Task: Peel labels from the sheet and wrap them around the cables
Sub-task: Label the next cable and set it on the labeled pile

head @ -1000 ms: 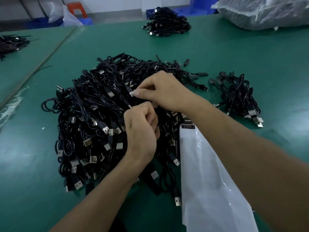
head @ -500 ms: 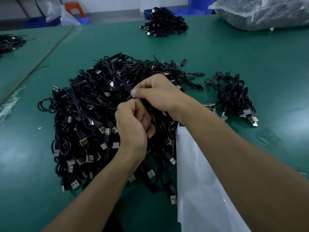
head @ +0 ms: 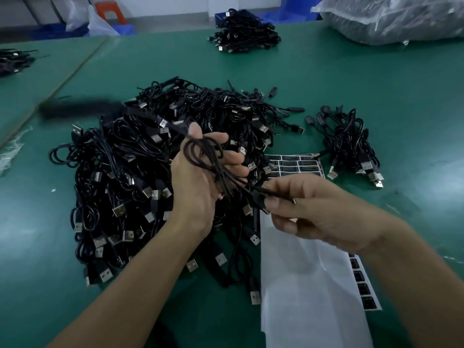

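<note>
A big heap of black USB cables [head: 140, 177] lies on the green table. My left hand [head: 200, 182] is raised over the heap, palm up, and holds the looped part of one black cable [head: 200, 156]. My right hand [head: 313, 209] pinches the same cable near its end, to the right of the left hand. The white label sheet [head: 311, 285] lies under my right forearm, with black labels at its far end [head: 296, 164] and along its right edge.
A smaller bunch of cables [head: 351, 146] lies to the right of the heap. Another pile [head: 243, 36] sits at the far edge, a plastic bag [head: 391, 18] at the far right, more cables [head: 12, 60] at the far left.
Both hands have drawn back from the heap's middle with one cable pulled out. My right hand moved right and nearer, uncovering the labels at the sheet's far end. My left hand turned palm up.
</note>
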`<action>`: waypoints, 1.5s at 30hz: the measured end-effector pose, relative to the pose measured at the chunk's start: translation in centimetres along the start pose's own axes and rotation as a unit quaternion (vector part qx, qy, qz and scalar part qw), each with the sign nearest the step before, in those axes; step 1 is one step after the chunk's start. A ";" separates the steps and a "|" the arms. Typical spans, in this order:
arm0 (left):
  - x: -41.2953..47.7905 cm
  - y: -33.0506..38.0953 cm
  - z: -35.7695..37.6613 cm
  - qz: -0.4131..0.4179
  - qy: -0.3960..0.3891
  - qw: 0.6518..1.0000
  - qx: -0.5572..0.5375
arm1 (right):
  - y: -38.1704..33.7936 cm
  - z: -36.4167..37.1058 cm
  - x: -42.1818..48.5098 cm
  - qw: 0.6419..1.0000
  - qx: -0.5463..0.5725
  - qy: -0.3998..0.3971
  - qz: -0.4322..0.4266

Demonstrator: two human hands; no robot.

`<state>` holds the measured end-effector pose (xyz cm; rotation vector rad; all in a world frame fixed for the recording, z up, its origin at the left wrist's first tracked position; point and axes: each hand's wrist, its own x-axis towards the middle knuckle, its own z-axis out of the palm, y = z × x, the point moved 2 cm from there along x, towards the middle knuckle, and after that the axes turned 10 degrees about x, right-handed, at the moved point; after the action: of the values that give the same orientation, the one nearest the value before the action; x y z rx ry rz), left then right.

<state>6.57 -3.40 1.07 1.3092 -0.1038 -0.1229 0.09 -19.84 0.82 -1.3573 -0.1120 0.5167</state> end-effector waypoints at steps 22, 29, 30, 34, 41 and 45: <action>0.5 1.3 -0.8 0.059 0.128 0.988 0.068 | 0.0 -2.4 -1.2 0.961 0.250 -0.046 -0.105; 1.4 3.4 -2.5 0.130 0.119 0.928 0.328 | 1.0 -2.4 -0.2 0.945 0.302 0.118 -0.049; 1.4 3.1 -2.5 0.113 0.110 0.923 0.350 | 1.0 -2.4 -0.1 0.941 0.306 0.142 -0.039; 1.0 2.9 -2.6 0.105 0.098 0.879 0.456 | 1.1 -2.8 -0.3 0.938 0.229 0.258 -0.008; -0.3 2.3 -1.3 0.160 0.106 0.802 0.566 | 0.9 -3.0 -0.3 0.925 0.194 0.325 -0.031; -0.9 2.7 -0.3 0.186 0.028 0.830 0.525 | 0.7 -3.0 -0.3 0.918 0.281 0.278 -0.045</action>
<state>5.79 -2.27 3.58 2.3644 -0.4164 0.3672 0.72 -22.60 -0.46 -0.8802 0.4129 0.0519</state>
